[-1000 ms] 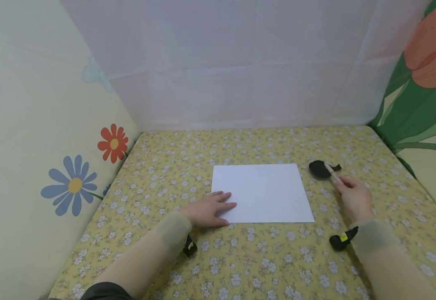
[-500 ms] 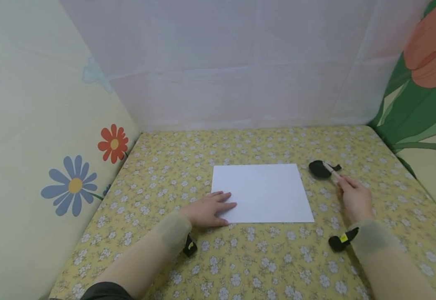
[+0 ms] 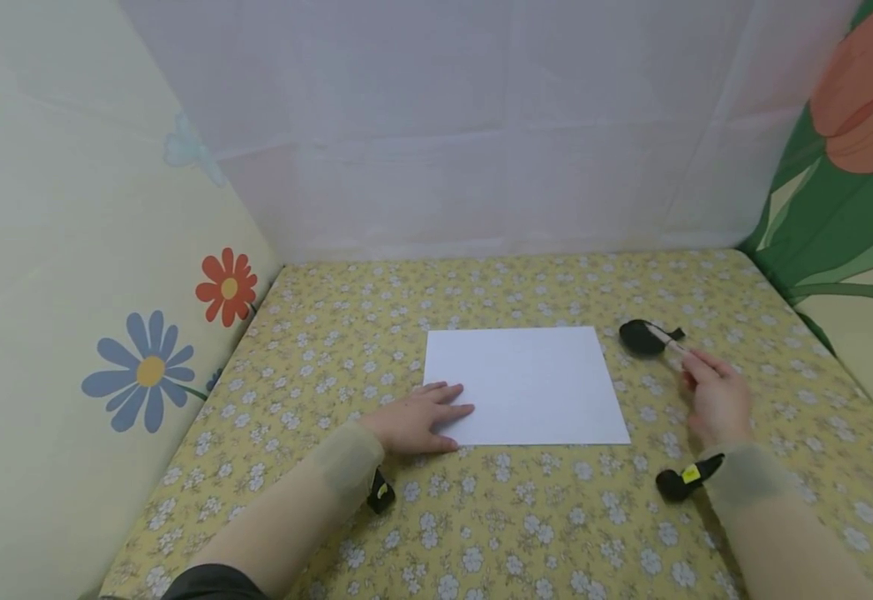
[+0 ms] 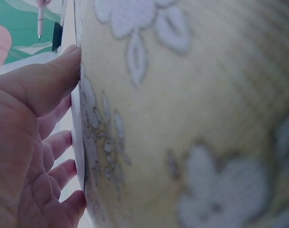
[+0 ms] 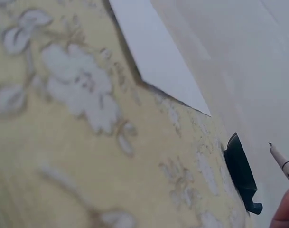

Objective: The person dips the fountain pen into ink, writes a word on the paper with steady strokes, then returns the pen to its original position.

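Observation:
My left hand (image 3: 412, 420) lies flat with spread fingers on the lower left corner of a white sheet of paper (image 3: 534, 379). In the left wrist view its fingertips (image 4: 64, 139) touch the sheet. To the right of the paper, my right hand (image 3: 720, 398) pinches a slim pale pen (image 5: 283, 163) with a dark pointed tip. The pen is raised, its tip pointing away from me. In the head view it overlaps a black rounded thing with a small tab (image 3: 637, 339), which lies on the table beyond the paper's right edge.
A yellow flowered cloth covers the table (image 3: 376, 333). A pale hanging sheet (image 3: 511, 142) closes off the back. Printed flower panels stand at left and right. Each wrist carries a small black camera, such as the right camera (image 3: 678, 485).
My right hand has drawn slightly to the right with the pen, so the pen's tip sits a little differently over the black thing. The left hand and the paper have stayed still.

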Demonstrator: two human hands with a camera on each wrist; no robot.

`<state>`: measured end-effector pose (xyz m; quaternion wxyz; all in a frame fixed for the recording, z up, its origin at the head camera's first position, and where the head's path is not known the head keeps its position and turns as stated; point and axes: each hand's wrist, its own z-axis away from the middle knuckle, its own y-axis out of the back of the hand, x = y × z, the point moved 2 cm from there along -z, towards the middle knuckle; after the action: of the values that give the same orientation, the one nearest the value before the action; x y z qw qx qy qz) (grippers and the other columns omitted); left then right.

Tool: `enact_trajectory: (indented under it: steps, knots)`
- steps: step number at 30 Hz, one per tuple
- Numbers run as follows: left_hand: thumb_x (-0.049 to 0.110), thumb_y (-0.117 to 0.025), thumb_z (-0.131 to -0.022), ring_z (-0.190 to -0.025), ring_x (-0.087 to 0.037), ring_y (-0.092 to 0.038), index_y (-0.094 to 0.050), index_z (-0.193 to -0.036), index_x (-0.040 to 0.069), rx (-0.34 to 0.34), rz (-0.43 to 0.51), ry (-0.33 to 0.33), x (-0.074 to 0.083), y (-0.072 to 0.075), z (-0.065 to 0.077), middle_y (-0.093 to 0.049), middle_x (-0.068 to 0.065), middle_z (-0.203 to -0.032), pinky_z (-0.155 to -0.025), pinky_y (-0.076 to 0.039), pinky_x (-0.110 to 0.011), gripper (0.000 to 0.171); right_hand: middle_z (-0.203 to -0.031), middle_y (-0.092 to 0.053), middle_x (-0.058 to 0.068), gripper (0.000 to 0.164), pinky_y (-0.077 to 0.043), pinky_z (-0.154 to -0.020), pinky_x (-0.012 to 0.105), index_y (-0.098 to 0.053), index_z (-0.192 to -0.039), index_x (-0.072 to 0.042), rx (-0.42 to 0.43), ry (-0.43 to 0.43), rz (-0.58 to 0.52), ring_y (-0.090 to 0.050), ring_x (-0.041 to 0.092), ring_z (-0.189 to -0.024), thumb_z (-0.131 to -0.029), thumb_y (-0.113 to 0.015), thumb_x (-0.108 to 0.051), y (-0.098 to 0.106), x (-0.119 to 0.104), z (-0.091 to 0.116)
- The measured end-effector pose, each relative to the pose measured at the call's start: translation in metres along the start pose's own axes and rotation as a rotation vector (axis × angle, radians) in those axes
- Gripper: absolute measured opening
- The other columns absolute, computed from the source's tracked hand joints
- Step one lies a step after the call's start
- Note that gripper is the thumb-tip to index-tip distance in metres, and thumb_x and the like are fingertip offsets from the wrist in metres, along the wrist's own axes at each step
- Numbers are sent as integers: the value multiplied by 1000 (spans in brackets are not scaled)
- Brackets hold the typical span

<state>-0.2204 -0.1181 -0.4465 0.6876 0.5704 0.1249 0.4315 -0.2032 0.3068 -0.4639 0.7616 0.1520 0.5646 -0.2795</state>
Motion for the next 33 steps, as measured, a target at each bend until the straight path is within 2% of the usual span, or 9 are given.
enact_trajectory:
  steps: [5, 11, 17, 24, 33]
  knots:
    - [52, -57, -92, -147, -24, -6, -33, -149, 34, 3, 0, -4, 1, 0, 1, -10, 5, -161, -116, -16, -51, 65, -105, -55, -2, 40, -47, -64, 16, -58, -129, -9, 49, -4, -122, -51, 10, -91, -93, -65, -23, -3, 0, -3]
    - [53, -57, -92, -147, -22, -5, -33, -150, 35, 3, -7, 3, 0, -1, 0, -9, 6, -161, -116, -16, -50, 65, -108, -56, -2, 39, -48, -64, 16, -61, -124, -9, 72, -20, -203, -53, 10, -90, -88, -71, -19, -7, 0, -2]
    - [53, -57, -92, -147, -22, -5, -32, -150, 36, 2, -10, 10, -1, -2, 0, -9, 7, -161, -116, -16, -50, 65, -108, -57, -4, 40, -47, -65, 17, -62, -119, -13, 129, -28, -197, -53, 10, -89, -84, -76, -23, -11, 1, 1]
    - [54, -56, -92, -147, -22, -4, -32, -150, 36, -1, -7, 13, 0, -1, 0, -8, 7, -161, -116, -15, -50, 65, -104, -54, -1, 29, -42, -59, 19, -62, -115, -8, 159, 42, -253, -48, 11, -79, -89, -71, -18, -13, 0, 2]
    - [54, -57, -92, -147, -21, -4, -32, -149, 37, -4, 8, 18, 0, -1, 1, -8, 8, -161, -116, -15, -50, 65, -109, -54, 0, 36, -45, -63, 19, -54, -129, -9, 119, 104, -162, -51, 10, -86, -96, -60, -22, -14, -2, 9]
